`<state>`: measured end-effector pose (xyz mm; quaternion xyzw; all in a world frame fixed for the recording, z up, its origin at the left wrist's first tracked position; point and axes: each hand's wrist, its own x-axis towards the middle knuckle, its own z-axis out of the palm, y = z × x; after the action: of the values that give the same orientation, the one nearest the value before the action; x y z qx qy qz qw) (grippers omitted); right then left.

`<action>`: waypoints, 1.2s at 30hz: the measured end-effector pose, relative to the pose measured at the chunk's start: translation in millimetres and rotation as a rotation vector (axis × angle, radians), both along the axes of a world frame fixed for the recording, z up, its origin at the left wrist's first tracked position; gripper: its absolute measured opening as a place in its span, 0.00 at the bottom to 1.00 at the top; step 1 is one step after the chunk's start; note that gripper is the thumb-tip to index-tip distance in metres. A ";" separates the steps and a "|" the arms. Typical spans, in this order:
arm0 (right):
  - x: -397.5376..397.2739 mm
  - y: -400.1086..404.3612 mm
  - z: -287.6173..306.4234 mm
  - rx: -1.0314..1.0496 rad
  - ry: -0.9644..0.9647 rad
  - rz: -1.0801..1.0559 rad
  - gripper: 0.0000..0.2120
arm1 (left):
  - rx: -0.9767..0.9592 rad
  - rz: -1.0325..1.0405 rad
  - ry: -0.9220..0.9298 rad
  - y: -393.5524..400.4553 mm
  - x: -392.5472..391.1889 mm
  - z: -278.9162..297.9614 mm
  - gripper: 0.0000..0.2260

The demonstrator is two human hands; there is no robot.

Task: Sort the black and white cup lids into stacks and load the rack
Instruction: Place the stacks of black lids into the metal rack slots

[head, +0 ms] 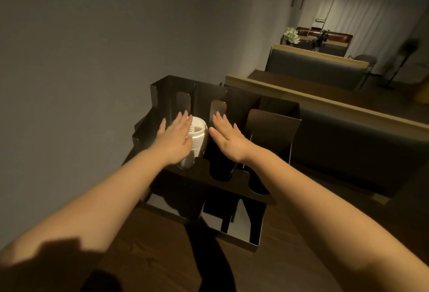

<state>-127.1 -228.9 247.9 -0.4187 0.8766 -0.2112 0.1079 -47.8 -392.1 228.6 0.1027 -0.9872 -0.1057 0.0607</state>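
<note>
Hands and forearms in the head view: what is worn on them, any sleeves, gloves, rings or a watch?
Nothing is visibly worn. The left hand and right hand are bare, without gloves, and both forearms are uncovered to the frame edge. No watch, bracelet or rings show in the dim light.

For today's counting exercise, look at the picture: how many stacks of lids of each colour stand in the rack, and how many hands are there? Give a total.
White lid stack: 1
Black lid stack: 1
Hands: 2, left hand and right hand
Total: 4, counted at the dark rack
</note>
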 end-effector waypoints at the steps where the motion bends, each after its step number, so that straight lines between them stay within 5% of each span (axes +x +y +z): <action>1: -0.5 10.1 0.8 0.012 0.022 -0.020 0.26 | -0.004 -0.040 0.039 8.0 -1.4 0.3 0.26; 6: -2.4 49.2 1.1 0.087 0.150 -0.079 0.25 | -0.200 -0.254 -0.021 54.3 -14.8 18.6 0.34; 10: 4.3 54.8 -24.6 0.388 0.261 -0.008 0.22 | -0.471 -0.279 -0.340 76.9 -14.3 5.2 0.28; 12: 4.0 52.6 -30.1 0.393 0.289 -0.009 0.21 | -0.488 -0.264 -0.355 80.0 -16.9 1.5 0.25; 18: 3.8 50.1 -12.2 0.236 0.267 -0.069 0.21 | -0.153 -0.165 -0.105 71.9 -23.9 18.9 0.27; 25: 8.4 51.8 -27.1 0.371 0.351 0.041 0.20 | -0.335 -0.258 -0.250 71.6 -23.7 1.3 0.24; 29: 7.2 50.3 -23.7 0.359 0.255 0.026 0.20 | -0.163 -0.209 -0.204 73.0 -26.6 2.8 0.24; 32: 8.9 61.1 -10.7 0.122 0.054 -0.059 0.20 | -0.012 -0.162 -0.127 74.3 -28.7 11.5 0.25; 36: 2.7 98.7 1.3 -0.010 0.180 -0.207 0.20 | 0.034 -0.228 0.042 88.9 -29.3 21.8 0.31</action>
<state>-124.4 -130.2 249.2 -0.3438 0.9202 -0.1871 0.0047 -77.0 -303.2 250.4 -0.0116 -0.9891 -0.1306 0.0671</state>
